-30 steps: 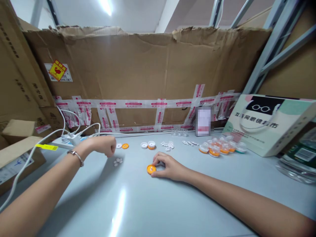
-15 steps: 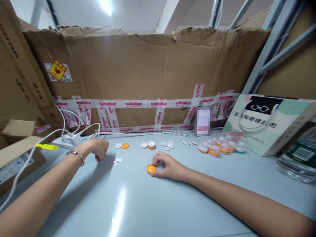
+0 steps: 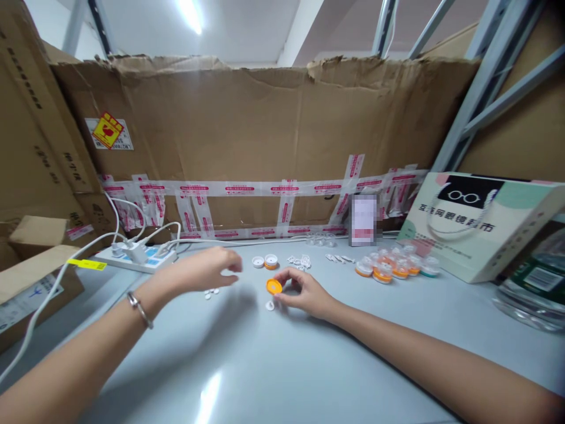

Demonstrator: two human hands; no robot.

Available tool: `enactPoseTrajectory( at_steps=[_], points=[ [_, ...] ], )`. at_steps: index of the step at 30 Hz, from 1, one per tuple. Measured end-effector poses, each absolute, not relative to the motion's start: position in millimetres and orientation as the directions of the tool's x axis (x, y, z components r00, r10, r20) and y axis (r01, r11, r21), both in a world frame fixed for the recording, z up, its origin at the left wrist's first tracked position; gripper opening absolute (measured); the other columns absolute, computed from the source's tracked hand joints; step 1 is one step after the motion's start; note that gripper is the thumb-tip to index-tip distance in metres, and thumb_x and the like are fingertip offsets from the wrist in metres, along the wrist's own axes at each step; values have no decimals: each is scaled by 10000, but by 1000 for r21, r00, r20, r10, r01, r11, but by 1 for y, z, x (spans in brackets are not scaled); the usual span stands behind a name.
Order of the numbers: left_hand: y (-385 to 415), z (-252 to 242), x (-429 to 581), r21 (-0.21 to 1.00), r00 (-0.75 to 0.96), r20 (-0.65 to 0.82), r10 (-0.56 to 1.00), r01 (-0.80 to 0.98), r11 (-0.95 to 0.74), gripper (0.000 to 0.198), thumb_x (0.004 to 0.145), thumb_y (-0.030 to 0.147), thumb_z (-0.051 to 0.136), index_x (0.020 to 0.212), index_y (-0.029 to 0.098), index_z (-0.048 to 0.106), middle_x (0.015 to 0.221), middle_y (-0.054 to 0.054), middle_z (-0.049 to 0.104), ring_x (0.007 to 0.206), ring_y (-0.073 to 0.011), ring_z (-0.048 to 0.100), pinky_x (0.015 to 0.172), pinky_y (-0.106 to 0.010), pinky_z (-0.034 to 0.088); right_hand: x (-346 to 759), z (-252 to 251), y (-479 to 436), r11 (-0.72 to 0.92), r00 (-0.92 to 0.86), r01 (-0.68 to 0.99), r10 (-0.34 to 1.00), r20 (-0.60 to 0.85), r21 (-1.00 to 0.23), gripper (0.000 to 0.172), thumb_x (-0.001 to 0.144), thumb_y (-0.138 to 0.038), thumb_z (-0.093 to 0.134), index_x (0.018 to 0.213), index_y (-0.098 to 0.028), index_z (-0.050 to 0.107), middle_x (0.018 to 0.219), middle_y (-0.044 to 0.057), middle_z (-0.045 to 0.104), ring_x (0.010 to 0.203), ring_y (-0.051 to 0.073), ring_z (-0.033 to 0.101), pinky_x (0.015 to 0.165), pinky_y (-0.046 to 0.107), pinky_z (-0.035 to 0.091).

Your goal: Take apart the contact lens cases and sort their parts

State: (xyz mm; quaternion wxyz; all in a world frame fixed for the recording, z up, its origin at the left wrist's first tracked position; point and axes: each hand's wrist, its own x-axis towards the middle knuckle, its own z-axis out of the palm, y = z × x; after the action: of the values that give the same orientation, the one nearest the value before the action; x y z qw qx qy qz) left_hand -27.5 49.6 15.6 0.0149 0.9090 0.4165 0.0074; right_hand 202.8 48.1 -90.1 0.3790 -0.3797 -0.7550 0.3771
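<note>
So the right hand [image 3: 304, 292] pinches the orange cap [image 3: 274, 286], tipped up off the table [image 3: 309, 365], probably to keep its open face showing. A white disc [image 3: 269, 305] lies just below the cap. The left hand [image 3: 207, 271] hovers just left of it, fingers loose, can't tell if it's holding anything.

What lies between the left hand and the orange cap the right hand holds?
Head view: only bare table between left hand and orange cap; the white disc lies nearer the camera.

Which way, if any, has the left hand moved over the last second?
Yes. The left hand moved right, away from the power strip, toward the orange cap in the right hand.
</note>
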Motion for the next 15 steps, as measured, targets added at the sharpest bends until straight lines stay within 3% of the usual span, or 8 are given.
enactPoseTrajectory(
  at_steps=[3, 6, 8, 11, 15],
  points=[
    [33, -1, 5, -26, 828, 156, 538, 548, -836, 191, 831, 173, 500, 996, 164, 597, 980, -68, 624, 851, -165, 578, 729, -258, 438, 204, -89, 49, 483, -419, 279, 839, 347, -830, 224, 664, -252, 637, 868, -186, 575, 843, 9, 619, 797, 152, 558, 706, 276, 406],
    [31, -23, 19, -181, 887, 226, 402, 444, -878, 190, 869, 107, 435, 847, 142, 620, 832, -62, 632, 744, -155, 572, 685, -269, 431, 205, -89, 49, 511, -437, 258, 819, 373, -820, 202, 652, -236, 634, 841, -187, 585, 831, 4, 626, 786, 149, 560, 718, 278, 403],
    [35, -30, 19, -215, 892, 260, 370, 427, -878, 217, 881, 105, 418, 819, 149, 621, 772, -43, 624, 685, -143, 563, 649, -259, 421, 206, -89, 49, 503, -443, 246, 819, 365, -829, 204, 651, -250, 645, 839, -187, 595, 845, 10, 635, 797, 156, 567, 730, 287, 402],
    [45, -26, 9, -207, 864, 256, 434, 487, -848, 188, 869, 130, 443, 828, 162, 624, 767, -34, 618, 662, -143, 564, 617, -252, 405, 206, -88, 50, 463, -435, 211, 833, 341, -861, 307, 670, -293, 653, 954, -195, 589, 900, 34, 640, 854, 174, 570, 739, 299, 404],
    [74, -10, -25, -140, 648, 130, 751, 761, -633, 131, 797, 145, 490, 739, 159, 607, 776, -38, 602, 659, -143, 564, 566, -224, 368, 206, -88, 52, 430, -411, 205, 853, 321, -879, 382, 735, -302, 604, 1098, -209, 530, 886, 37, 641, 851, 169, 581, 751, 310, 403]
  ],
)
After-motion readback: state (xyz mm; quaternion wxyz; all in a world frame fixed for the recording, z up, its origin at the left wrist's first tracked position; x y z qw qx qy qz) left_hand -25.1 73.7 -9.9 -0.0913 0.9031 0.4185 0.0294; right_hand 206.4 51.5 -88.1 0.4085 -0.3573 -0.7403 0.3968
